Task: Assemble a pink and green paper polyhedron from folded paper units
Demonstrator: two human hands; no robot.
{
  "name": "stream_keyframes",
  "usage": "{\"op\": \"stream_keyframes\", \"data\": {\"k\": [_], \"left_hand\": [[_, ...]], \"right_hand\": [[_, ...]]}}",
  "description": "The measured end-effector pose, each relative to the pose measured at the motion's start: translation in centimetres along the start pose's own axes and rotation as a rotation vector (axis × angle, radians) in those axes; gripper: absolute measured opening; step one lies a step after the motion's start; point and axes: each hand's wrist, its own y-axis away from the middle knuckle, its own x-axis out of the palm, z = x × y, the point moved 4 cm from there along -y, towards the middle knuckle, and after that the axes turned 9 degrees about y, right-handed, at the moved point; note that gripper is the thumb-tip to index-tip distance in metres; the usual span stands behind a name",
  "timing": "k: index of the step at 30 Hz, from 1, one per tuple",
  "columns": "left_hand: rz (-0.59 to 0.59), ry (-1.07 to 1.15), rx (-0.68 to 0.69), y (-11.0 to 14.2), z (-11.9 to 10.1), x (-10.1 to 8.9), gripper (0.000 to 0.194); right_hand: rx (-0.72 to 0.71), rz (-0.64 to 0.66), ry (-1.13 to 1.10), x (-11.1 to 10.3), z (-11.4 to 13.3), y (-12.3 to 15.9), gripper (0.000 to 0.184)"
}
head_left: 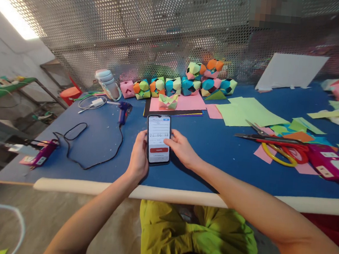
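A smartphone [158,142] is held upright between my two hands above the front of the blue table. Its lit screen shows a row of digits and a red button. My left hand [140,154] is closed on the phone's left edge. Around the right edge my right hand [182,147] is wrapped, its thumb over the lower part of the screen. The fingers behind the phone are hidden. Just beyond the phone, a folded green and yellow paper piece [168,101] sits on pink paper [186,101].
Several paper balls [173,86] line the mesh wall. A glue gun [124,112], a bottle [108,84] and a power strip [41,153] with cables are at left. Scissors [278,152], green sheets [250,112], paper scraps and another power strip [329,162] lie at right.
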Motion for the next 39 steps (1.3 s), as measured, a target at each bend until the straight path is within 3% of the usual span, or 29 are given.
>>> {"op": "stream_keyframes", "data": {"k": [4, 12, 19, 28, 36, 39], "left_hand": [[-0.002, 0.02, 0.002, 0.0, -0.3, -0.1, 0.035], [-0.042, 0.054, 0.032, -0.3, -0.8, -0.9, 0.038], [-0.034, 0.067, 0.065, -0.2, -1.0, -0.9, 0.037], [-0.04, 0.072, 0.063, -0.2, -1.0, -1.1, 0.037], [-0.057, 0.072, 0.049, -0.3, -0.8, -1.2, 0.037], [-0.049, 0.064, 0.053, -0.3, -0.8, -1.2, 0.038]], "right_hand": [[0.019, -0.015, 0.036, -0.5, -0.3, -0.1, 0.023], [0.02, -0.228, -0.026, -3.1, 0.2, -0.7, 0.012], [0.075, -0.231, 0.026, -2.8, -0.2, -0.5, 0.019], [-0.008, -0.249, 0.123, -3.0, 0.4, -0.1, 0.016], [-0.061, -0.232, 0.226, -3.8, 0.1, -0.4, 0.046], [-0.093, -0.27, 0.283, -4.1, 0.4, -0.5, 0.026]]}}
